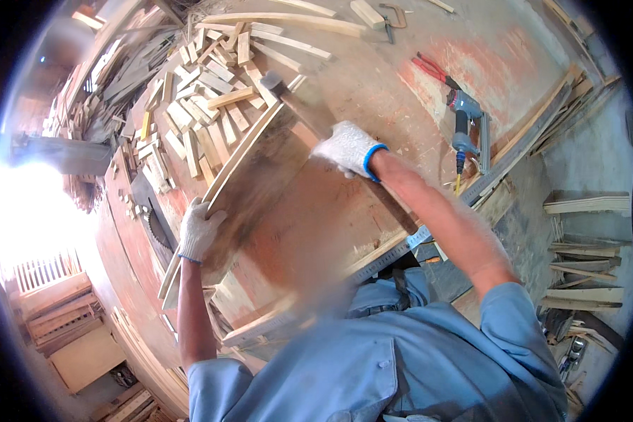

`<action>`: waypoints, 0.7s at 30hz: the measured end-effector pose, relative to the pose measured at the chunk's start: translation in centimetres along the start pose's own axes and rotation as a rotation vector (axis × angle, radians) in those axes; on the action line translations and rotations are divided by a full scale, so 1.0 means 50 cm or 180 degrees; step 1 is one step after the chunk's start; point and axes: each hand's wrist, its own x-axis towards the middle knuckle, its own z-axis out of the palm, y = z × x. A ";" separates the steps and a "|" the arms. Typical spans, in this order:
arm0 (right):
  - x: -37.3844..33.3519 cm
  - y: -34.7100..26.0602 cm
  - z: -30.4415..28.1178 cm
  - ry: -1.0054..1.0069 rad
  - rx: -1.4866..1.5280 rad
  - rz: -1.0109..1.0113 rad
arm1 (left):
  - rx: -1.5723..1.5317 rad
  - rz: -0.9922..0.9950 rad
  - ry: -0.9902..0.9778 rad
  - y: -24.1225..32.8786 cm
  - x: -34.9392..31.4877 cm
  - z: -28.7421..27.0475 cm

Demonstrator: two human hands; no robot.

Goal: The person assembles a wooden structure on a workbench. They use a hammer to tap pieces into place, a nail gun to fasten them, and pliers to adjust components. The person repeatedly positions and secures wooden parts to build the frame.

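My left hand [202,228], in a white knit glove, is closed around the edge of a long pale wooden strip [243,153]. The strip seems doubled, runs diagonally over the worktable [394,91], and stands partly on edge. In my right hand [348,149], also gloved with a blue cuff, is a long brown bar [394,207] with a blunt grey end. Motion blurs the bar, so its exact kind is unclear. Its grey end lies beside the far end of the strip; whether they touch I cannot tell. The other end reaches back toward my waist.
Many short wood blocks [193,116] are heaped at far left. A circular saw blade [156,228] rises from the table beside my left hand. At right lie a blue-grey nail gun [464,123] and red-handled pliers [429,68]. A metal rail [387,260] edges the near side.
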 end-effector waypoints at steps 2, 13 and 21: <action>0.004 -0.009 0.036 0.0079 0.0554 0.0061 | -0.0165 -0.0019 -0.0033 -0.011 0.013 0.009; 0.023 0.001 0.131 0.0657 0.0783 -0.0219 | -0.0339 -0.0036 -0.0099 -0.030 0.025 0.014; 0.009 0.021 0.076 0.0351 0.0562 -0.0183 | 0.0015 0.0149 0.0135 0.027 0.008 0.008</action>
